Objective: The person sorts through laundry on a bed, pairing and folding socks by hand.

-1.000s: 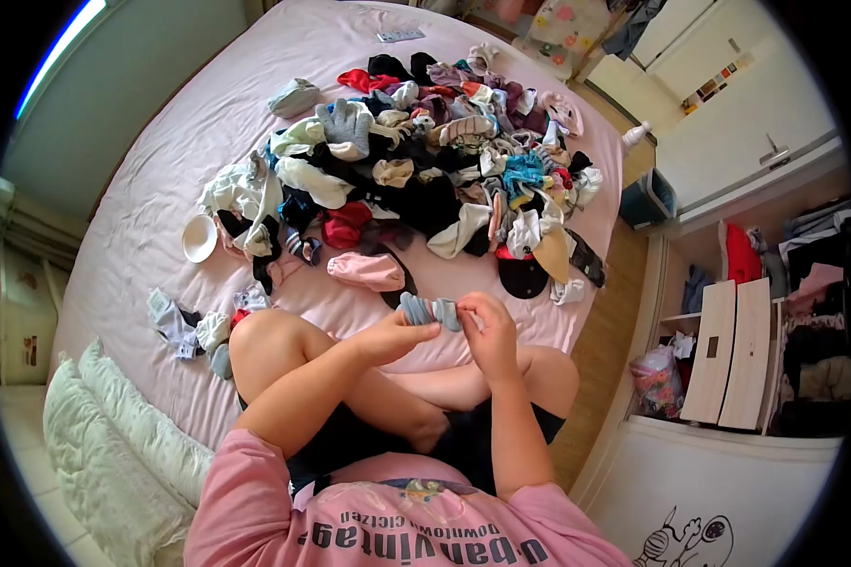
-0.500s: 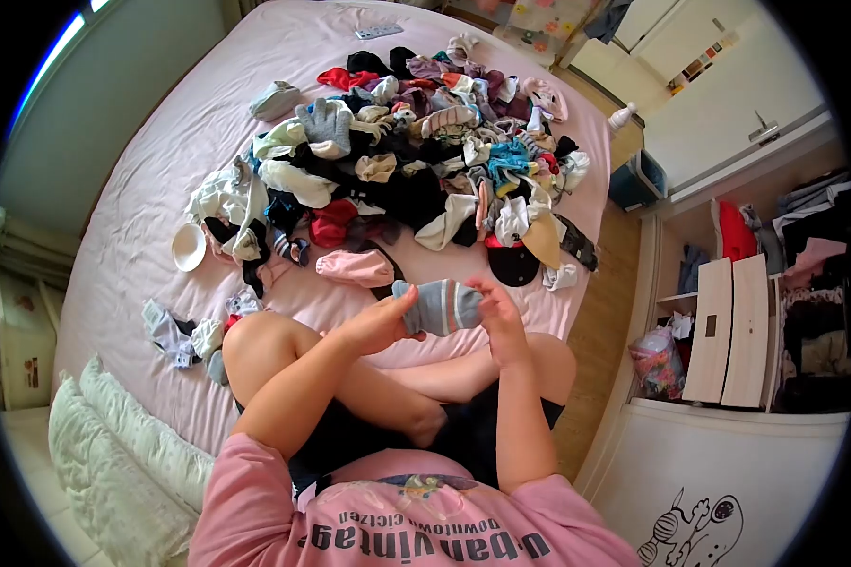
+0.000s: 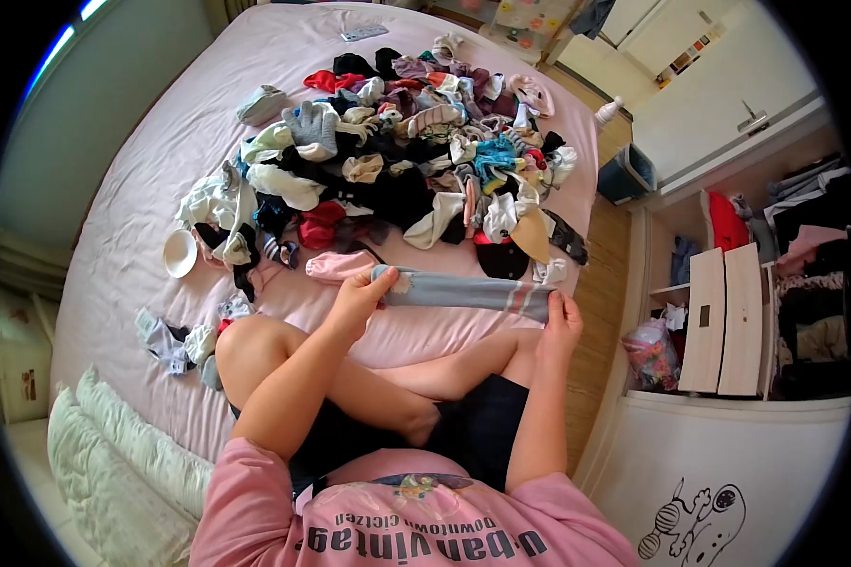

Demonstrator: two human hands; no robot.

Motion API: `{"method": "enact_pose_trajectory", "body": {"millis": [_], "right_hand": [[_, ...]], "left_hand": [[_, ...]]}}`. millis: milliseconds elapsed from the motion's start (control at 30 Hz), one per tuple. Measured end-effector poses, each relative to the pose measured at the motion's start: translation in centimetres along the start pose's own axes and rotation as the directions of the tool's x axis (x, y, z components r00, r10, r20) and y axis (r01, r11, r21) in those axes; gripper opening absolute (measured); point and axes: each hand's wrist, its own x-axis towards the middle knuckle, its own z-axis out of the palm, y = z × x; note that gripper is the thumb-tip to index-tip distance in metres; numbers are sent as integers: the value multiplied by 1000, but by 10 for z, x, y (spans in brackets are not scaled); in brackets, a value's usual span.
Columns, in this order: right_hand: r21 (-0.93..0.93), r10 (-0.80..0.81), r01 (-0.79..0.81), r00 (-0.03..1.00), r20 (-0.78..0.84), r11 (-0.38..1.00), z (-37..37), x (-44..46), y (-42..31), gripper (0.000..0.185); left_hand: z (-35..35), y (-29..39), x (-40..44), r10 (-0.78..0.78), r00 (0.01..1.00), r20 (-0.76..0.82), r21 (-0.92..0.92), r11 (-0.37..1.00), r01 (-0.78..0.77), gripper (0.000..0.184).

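A long blue-grey sock (image 3: 454, 291) with pink and white stripes near one end is stretched level above my crossed legs. My left hand (image 3: 361, 300) pinches its plain end, where a pale patch shows. At the striped end, my right hand (image 3: 562, 319) is closed on the cuff. Just beyond the sock lies a rolled pink cloth item (image 3: 338, 266), partly behind my left hand. A big heap of mixed socks and small clothes (image 3: 397, 189) spreads over the bed past it, with a grey glove (image 3: 310, 128) on top.
The pink bedsheet (image 3: 161, 132) runs under everything. To the left are a white bowl (image 3: 180, 253) and a small group of socks (image 3: 165, 342) by my knee. White pillows (image 3: 113, 472) lie lower left. On the right stand a bin (image 3: 626, 174) and open shelves with clothes (image 3: 813, 312).
The sock was bunched short between my hands; now it is pulled out to full length. My right hand has moved right and my left hand slightly left.
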Motion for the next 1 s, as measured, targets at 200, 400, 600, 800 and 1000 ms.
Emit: {"method": "enact_pose_trajectory", "body": {"millis": [200,400,600,800,1000], "right_hand": [[-85,-87,84,996,-29,993,4,0,1,18],[-36,-212,208,963,-165,977,-1,3,-6,16],[-265,-234,226,972,0,938,1,15,-11,13],[12,145,-151,966,214,988,-10,39,17,15],[101,287,-410,775,563,907,14,15,-41,32]], "left_hand": [[-10,-1,9,208,961,-180,-4,977,-212,20],[-8,1,11,173,972,-158,-14,984,-177,24],[-11,-5,9,-76,973,218,32,997,71,23],[-10,-58,14,-31,927,373,644,728,-235,41],[-35,-101,64,270,948,-169,937,343,69,59]]}}
